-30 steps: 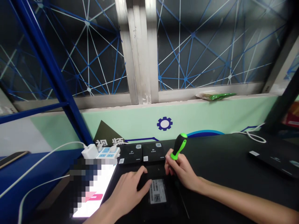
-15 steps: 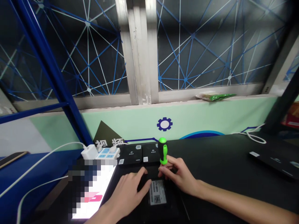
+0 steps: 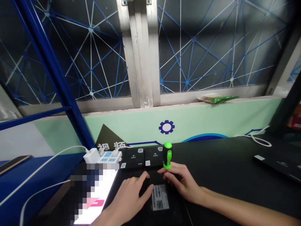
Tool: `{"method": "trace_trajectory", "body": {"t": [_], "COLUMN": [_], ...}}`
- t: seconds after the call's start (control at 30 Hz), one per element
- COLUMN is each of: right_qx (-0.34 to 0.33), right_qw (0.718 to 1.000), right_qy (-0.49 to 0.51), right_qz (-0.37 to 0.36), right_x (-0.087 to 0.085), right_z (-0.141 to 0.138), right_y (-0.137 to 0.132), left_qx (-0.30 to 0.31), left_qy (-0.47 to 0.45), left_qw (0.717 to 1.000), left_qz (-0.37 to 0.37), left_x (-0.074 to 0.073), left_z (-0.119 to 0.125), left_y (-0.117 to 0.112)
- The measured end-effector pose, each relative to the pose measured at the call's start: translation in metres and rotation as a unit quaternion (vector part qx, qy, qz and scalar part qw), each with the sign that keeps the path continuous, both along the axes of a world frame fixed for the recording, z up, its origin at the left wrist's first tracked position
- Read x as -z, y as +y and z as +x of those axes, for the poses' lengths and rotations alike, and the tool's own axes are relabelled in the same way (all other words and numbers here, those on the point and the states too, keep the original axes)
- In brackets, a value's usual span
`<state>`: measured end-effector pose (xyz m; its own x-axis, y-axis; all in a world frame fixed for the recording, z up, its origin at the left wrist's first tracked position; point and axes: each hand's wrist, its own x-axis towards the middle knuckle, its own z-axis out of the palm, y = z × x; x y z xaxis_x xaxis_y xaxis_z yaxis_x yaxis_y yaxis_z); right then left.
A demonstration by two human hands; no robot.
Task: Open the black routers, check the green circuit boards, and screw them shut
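Note:
My right hand [image 3: 181, 182] grips a screwdriver [image 3: 167, 156] with a black and green handle, held upright with its tip down on a flat black device [image 3: 162, 207] lying on the black table [image 3: 225, 169]. A white label with a code [image 3: 160, 197] is stuck on the device. My left hand [image 3: 131, 196] lies flat on the device's left part, fingers stretched out, holding it down. Two small black boxes [image 3: 142, 156] stand side by side just behind the device.
A white power strip [image 3: 103, 157] with plugs and white cables sits at the left, beside a lit, blurred screen [image 3: 94, 194]. Another flat black device [image 3: 279, 164] and a white cable [image 3: 261, 139] lie at the right. A green packet [image 3: 218, 99] rests on the window sill.
The screwdriver, tilted to the right a second ago, now stands upright, and my right hand has shifted slightly left over the device. My left hand has stayed put.

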<state>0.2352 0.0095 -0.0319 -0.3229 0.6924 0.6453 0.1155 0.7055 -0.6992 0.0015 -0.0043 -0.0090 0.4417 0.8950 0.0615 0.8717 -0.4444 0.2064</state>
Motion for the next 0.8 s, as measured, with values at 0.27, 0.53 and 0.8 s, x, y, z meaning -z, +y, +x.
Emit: {"method": "trace_trajectory", "body": {"t": [0.27, 0.53, 0.8], "right_qx": [0.015, 0.012, 0.005], "right_qw": [0.999, 0.985, 0.997], "right_qy": [-0.005, 0.096, 0.027], "right_qz": [-0.030, -0.142, -0.073], "right_x": [-0.0019, 0.0067, -0.0022], "right_z": [-0.0013, -0.0052, -0.0020], "right_y": [0.0005, 0.0058, -0.0023], "left_qx": [-0.005, -0.003, -0.006], "left_qy": [-0.014, -0.009, -0.005], "left_qw": [1.000, 1.000, 1.000], "left_qz": [-0.007, -0.012, -0.015], "left_x": [0.0005, -0.0003, -0.0012], "left_z": [-0.0011, -0.0005, -0.0002], "left_y": [0.0005, 0.0010, 0.0000]}}
